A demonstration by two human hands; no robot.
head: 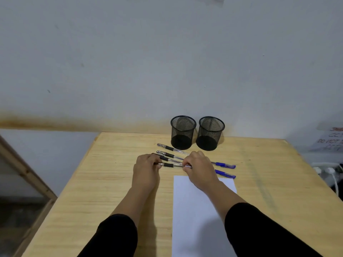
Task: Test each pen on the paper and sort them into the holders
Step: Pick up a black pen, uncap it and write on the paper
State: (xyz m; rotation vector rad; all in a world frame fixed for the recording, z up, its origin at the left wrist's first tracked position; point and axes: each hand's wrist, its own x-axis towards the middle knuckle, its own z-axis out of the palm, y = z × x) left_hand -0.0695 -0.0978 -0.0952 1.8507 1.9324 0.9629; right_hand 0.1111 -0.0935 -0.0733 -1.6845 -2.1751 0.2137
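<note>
Several clear pens with black grips lie in a row on the wooden table (pixel 115 182), just in front of two black mesh holders. The left holder (pixel 182 132) and the right holder (pixel 210 133) both look empty. My left hand (pixel 146 169) grips the tip end of the nearest pen (pixel 169 165). My right hand (pixel 199 168) grips the same pen's other end. Two blue caps (pixel 225 165) (pixel 225 174) stick out to the right of my right hand. A white sheet of paper (pixel 194 219) lies in front of me, under my right forearm.
The table stands against a pale wall. A wooden frame (pixel 24 175) leans off the table's left side. At the far right, off the table, are a handwritten paper note (pixel 330 141) and white plugs with cables (pixel 328 173).
</note>
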